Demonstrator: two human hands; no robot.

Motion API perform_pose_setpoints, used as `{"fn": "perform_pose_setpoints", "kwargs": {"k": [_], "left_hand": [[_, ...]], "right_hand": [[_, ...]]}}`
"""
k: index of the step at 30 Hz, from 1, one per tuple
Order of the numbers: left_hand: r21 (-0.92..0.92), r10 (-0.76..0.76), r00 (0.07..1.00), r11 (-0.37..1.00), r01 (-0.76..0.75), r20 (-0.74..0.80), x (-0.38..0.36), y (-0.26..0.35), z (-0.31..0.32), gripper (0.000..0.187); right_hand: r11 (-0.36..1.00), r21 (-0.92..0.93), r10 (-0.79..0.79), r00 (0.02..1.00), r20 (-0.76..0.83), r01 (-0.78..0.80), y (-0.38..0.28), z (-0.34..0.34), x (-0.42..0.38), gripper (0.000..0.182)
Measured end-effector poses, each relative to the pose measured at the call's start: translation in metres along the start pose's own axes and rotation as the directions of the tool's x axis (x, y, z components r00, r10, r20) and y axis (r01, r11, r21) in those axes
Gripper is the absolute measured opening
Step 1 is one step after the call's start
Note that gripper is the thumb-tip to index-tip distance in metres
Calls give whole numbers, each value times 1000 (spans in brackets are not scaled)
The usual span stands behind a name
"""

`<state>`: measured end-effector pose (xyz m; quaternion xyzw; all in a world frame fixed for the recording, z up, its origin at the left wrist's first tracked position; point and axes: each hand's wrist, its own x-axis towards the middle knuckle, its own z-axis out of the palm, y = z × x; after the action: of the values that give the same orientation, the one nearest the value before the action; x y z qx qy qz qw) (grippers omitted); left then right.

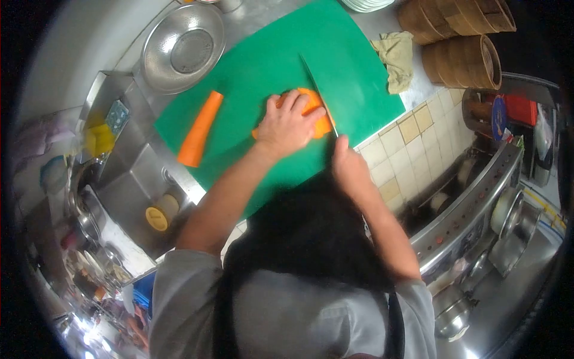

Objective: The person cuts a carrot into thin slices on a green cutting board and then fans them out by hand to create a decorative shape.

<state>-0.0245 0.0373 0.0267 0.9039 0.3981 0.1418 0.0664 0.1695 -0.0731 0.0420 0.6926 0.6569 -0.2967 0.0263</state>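
Observation:
My left hand (290,125) presses down on sliced carrot (323,125) near the middle of a green cutting board (257,60), its fingers bent over the pieces. My fingers partly cover the orange slices. In my right hand (348,164) is the handle of a kitchen knife (317,85), closed in my fingers. The long blade points away from me and runs along the right side of the carrot slices. A peeled carrot piece (201,128), thick at the near end, lies apart on the board's left side.
A perforated metal colander (156,51) stands behind the board at left. To the left is a steel sink (128,179) holding a yellow-lidded container (157,219). A folded cloth (394,60) and wooden steamer baskets (454,63) are at right, with a stove (472,209) further over.

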Motion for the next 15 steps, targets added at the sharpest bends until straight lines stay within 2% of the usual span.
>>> {"fn": "perform_pose_setpoints", "kwargs": {"k": [3,9,15], "left_hand": [[20,10,1000,1000,-10,7,1,1,-3,41],[58,6,1000,998,-7,16,-1,2,-5,39],[62,16,1000,998,-16,10,-2,1,-5,41]], "right_hand": [[997,78,-24,999,-22,25,3,-14,8,23],[995,97,4,999,-52,1,-9,-29,-20,23],[992,65,109,993,41,-112,-11,-30,-42,22]]}}
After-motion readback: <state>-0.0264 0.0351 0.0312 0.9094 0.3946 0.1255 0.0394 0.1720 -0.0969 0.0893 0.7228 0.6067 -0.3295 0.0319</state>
